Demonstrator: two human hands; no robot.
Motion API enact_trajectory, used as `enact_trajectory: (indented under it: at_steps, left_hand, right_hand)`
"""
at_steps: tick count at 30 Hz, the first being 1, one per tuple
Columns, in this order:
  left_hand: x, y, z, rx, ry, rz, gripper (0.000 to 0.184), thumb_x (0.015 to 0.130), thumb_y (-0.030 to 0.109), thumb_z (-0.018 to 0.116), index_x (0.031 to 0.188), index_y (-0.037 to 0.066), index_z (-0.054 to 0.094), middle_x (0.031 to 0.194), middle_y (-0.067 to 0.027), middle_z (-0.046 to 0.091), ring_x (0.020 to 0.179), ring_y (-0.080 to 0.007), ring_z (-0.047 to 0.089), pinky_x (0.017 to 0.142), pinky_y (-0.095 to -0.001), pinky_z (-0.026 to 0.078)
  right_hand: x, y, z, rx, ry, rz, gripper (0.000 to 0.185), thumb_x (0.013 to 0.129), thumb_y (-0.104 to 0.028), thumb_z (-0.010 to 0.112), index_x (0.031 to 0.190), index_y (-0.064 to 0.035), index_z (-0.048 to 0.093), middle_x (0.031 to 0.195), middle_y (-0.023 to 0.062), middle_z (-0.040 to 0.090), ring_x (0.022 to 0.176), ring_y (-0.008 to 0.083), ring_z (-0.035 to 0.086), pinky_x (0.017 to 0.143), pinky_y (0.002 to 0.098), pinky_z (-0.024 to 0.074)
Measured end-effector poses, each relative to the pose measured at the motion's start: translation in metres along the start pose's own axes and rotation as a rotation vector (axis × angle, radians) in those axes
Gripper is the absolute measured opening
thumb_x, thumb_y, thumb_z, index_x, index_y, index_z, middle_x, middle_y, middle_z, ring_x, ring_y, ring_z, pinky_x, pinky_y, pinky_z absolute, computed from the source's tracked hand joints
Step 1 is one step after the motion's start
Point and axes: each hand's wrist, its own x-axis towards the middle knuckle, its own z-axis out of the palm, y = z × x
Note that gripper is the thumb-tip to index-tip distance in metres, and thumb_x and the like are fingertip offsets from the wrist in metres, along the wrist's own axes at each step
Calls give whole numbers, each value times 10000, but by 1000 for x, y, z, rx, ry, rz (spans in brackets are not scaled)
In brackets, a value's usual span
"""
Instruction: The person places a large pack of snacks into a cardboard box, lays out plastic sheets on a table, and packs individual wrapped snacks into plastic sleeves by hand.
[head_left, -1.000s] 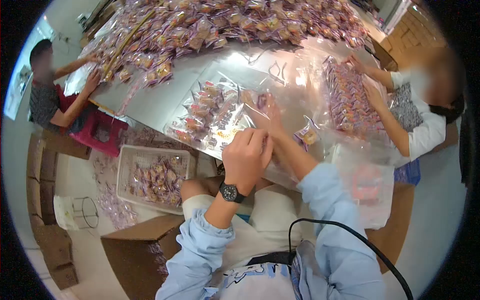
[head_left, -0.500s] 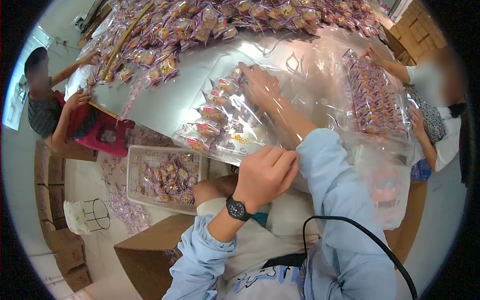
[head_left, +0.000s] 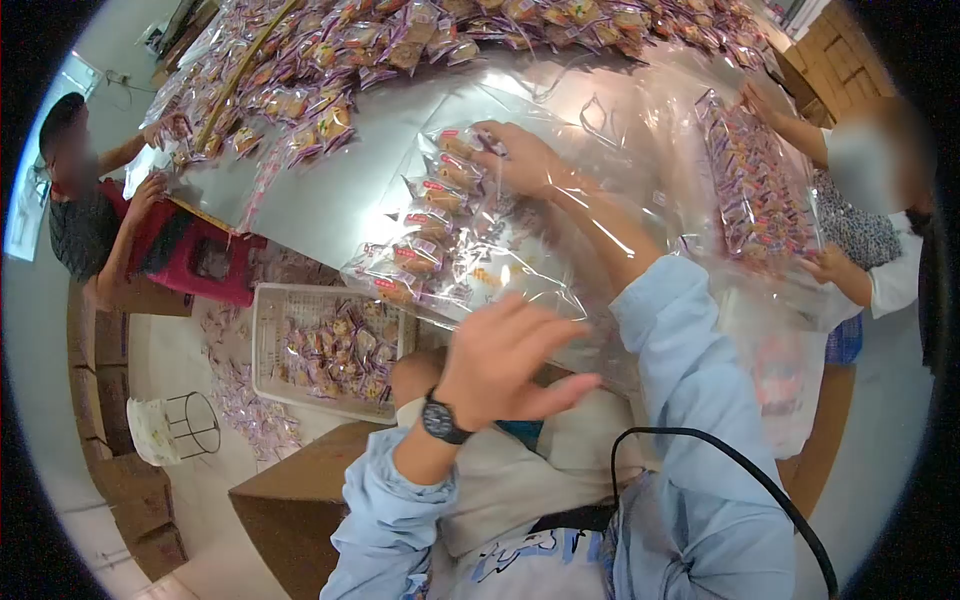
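Note:
A large clear plastic bag (head_left: 560, 270) lies on the metal table in front of me, with a row of wrapped pastries (head_left: 425, 222) along its left side. My right hand (head_left: 520, 160) reaches inside the bag, its bent fingers closed on the wrapped pastry at the far end of the row. My left hand (head_left: 510, 365), with a black watch on its wrist, is held above my lap near the bag's front edge. Its fingers are apart and nothing is in them; motion blurs it slightly.
A heap of wrapped pastries (head_left: 400, 45) covers the table's far side. At right, a co-worker handles a filled bag (head_left: 755, 190); another person sits at left. A white crate (head_left: 262, 345) of packets and a cardboard box (head_left: 290, 480) stand beside my legs.
My left hand has let go of the bag's edge, opened and moved slightly down and left. My right hand has shifted slightly at the row's far end. The right co-worker's lower hand has moved.

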Motion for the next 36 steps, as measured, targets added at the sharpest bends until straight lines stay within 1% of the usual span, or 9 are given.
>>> enact_trajectory:
  at_steps: [3,5,7,14,20,22,29,31,36]
  left_hand:
    - [-31,-35,-33,-4,247,-102,529,989,516,547,929,6,674,771,-85,606,710,-226,587,608,-318,436]
    - [-48,-68,-60,-1,488,-485,451,1073,413,411,848,67,594,730,-8,532,650,-113,491,579,-260,381]
    - [-50,-112,-96,-398,958,-758,406,1081,383,414,848,95,582,750,16,534,652,-82,475,573,-235,377]
    - [-62,-253,-150,110,561,-719,343,1044,309,542,930,16,677,786,-8,600,746,-107,547,662,-279,430]
    - [-46,-266,-122,618,193,-729,323,957,353,645,908,42,715,839,-130,686,827,-301,624,752,-408,477]
    - [-50,-267,-120,683,178,-649,317,954,346,649,873,44,701,812,-125,671,814,-306,617,740,-417,474]
    - [-44,-261,-115,784,221,-616,315,924,354,664,797,65,668,757,-100,650,780,-313,600,718,-438,464]
    - [-44,-260,-116,768,239,-619,316,923,353,662,797,63,668,757,-103,653,777,-315,605,714,-437,467]
    - [-42,-259,-117,751,247,-674,337,922,357,655,791,47,667,765,-133,665,761,-342,626,685,-451,475]
  right_hand:
    - [0,8,-10,2,-156,35,581,962,-494,578,1411,-125,563,1238,277,593,1198,409,581,1028,453,457]
    - [-3,1,-21,-56,-267,101,595,951,-503,587,1425,-145,558,1248,264,579,1218,409,568,1043,455,450]
    - [-12,-11,-31,-239,-329,130,619,939,-520,597,1438,-156,553,1246,245,579,1214,412,571,1048,459,451]
    - [-29,-2,-33,11,-102,-23,605,874,-409,715,1407,-156,579,1292,234,584,1193,387,603,1026,436,479]
    - [-17,-12,-27,25,-70,-208,480,887,-161,666,1362,-137,603,1245,175,663,1109,336,655,970,411,522]
    - [-21,-23,-23,-48,-36,-273,474,878,-124,641,1351,-136,609,1222,162,679,1105,334,653,961,421,526]
    - [-20,-42,-11,-169,14,-180,541,878,-238,663,1397,-129,555,1211,177,643,1090,381,641,961,465,516]
    - [-25,-39,-11,-228,70,-160,603,870,-364,692,1410,-150,533,1210,188,623,1093,381,641,933,483,534]
    - [-58,-36,-24,-297,-10,-43,839,759,-374,821,1472,-136,448,1322,213,564,1179,415,579,985,493,497]
